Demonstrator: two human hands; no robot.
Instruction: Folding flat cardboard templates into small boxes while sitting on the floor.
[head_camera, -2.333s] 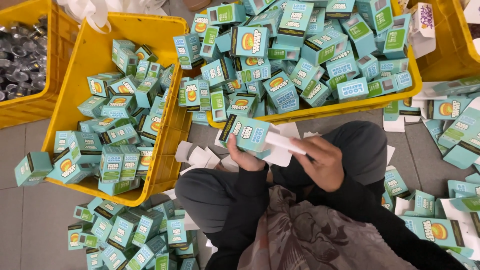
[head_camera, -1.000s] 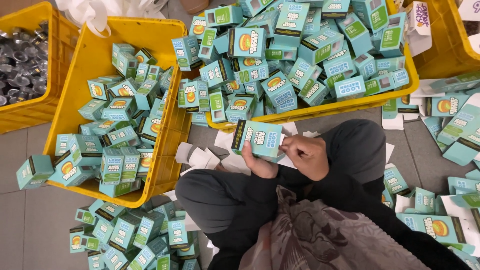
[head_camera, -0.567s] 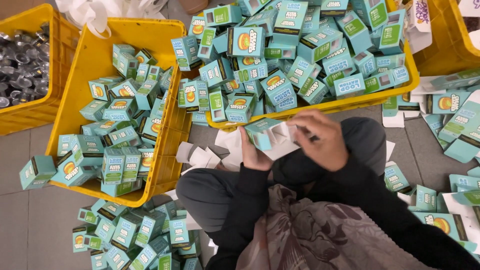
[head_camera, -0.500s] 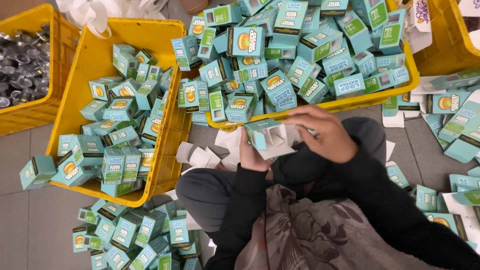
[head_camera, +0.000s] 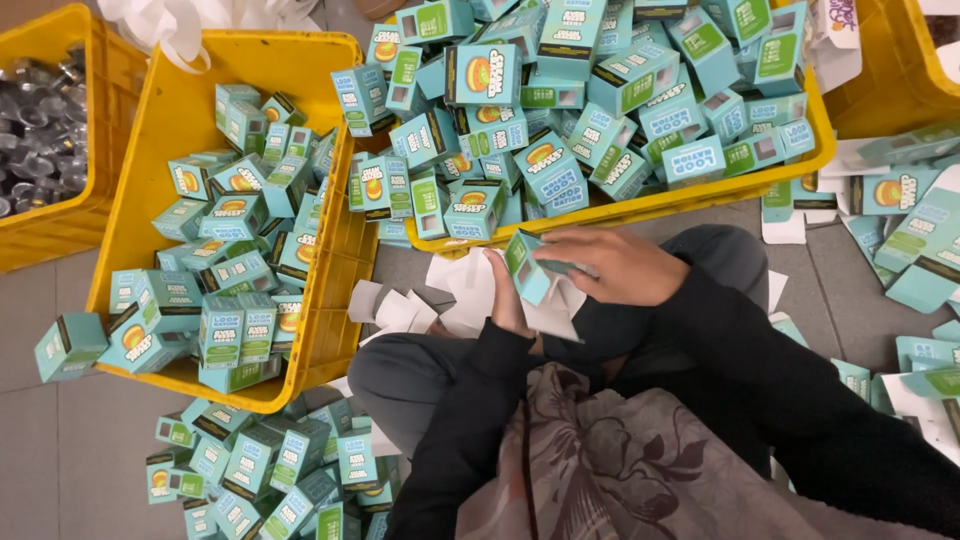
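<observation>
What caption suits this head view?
Seated person's hands fold a teal carton between yellow crates heaped with cartons.

Grey tiled floor (head_camera: 60, 440) under yellow crates (head_camera: 150, 150), loose teal boxes (head_camera: 250, 470)

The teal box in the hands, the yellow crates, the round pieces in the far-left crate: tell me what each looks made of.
Teal box, held by left hand and right hand: thin printed cardboard, white inside, with folded flaps. Yellow crates: moulded plastic, probably, from the uniform colour and ribbed walls. Round pieces: seemingly metal, silvery with bright glints, though too small to be sure.
</observation>
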